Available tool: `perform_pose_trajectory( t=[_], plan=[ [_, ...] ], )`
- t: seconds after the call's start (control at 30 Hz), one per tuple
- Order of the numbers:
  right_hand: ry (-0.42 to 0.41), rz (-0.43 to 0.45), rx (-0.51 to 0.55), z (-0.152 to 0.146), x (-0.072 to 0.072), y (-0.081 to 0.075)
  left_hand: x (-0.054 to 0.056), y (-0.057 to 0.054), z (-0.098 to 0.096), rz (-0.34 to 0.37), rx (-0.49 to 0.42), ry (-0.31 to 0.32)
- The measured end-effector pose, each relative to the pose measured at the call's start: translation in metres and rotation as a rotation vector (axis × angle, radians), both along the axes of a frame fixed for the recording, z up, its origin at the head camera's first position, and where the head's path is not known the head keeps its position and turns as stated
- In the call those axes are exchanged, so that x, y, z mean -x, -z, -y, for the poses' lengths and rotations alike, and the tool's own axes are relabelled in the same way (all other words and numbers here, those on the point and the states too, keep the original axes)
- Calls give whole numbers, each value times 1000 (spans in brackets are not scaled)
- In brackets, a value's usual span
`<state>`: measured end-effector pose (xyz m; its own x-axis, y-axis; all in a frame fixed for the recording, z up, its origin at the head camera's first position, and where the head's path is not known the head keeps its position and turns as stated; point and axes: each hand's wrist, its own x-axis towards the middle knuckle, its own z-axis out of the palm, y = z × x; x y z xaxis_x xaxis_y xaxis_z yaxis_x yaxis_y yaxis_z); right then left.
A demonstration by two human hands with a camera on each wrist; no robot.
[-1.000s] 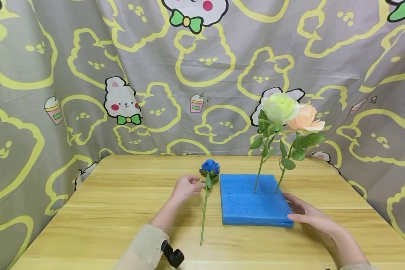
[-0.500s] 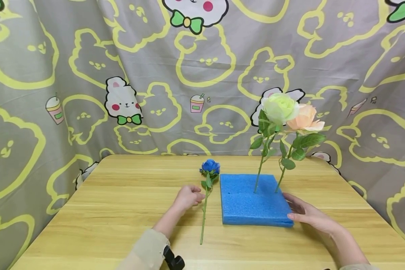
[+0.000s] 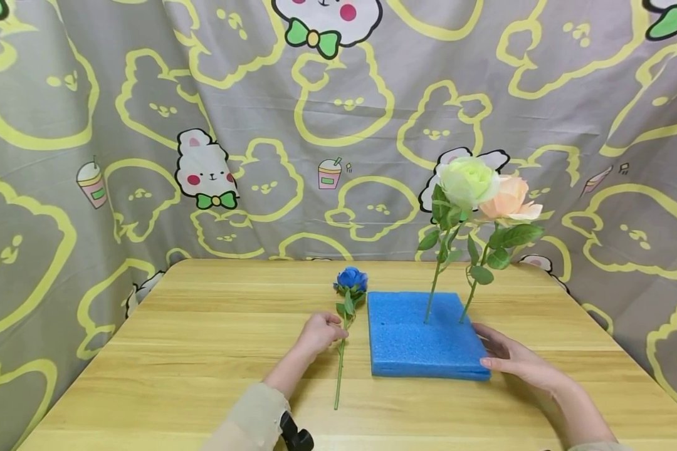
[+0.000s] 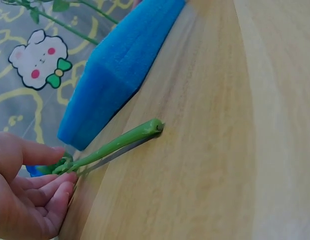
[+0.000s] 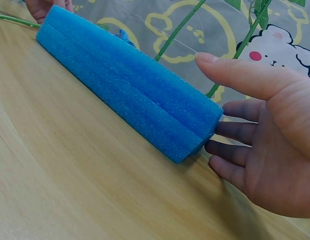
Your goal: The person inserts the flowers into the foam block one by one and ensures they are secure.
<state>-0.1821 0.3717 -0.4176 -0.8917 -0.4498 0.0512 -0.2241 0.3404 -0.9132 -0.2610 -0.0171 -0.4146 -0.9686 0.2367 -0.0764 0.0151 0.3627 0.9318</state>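
Observation:
A blue artificial rose lies on the wooden table, its green stem pointing toward the front edge. My left hand is at the middle of that stem; in the left wrist view thumb and fingers are apart, on either side of it. Right of the rose lies a square blue foam block. A pale green rose and a peach rose stand in it, slightly tilted. Against the block's right side rests my right hand, fingers extended and thumb raised, as the right wrist view shows.
The wooden table reaches back to a grey curtain with yellow cartoon outlines. A black strap mount sits on the left sleeve. The two upright roses rise high above the block's back right part.
My left hand has moved down from near the blue rose's leaves toward the middle of the stem, then slightly right onto it. The right hand and foam block stay in place.

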Motion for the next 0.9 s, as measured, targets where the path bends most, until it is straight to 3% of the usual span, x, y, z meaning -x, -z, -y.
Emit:
perform_pose_trajectory(
  t=[0.47,0.9],
  plan=[
    [3,18,1,1,-2,-2,-2,-4,-11,26,80,-41],
    [-5,0,10,1,-1,-1,1,-4,1,156,-90,24]
  ],
)
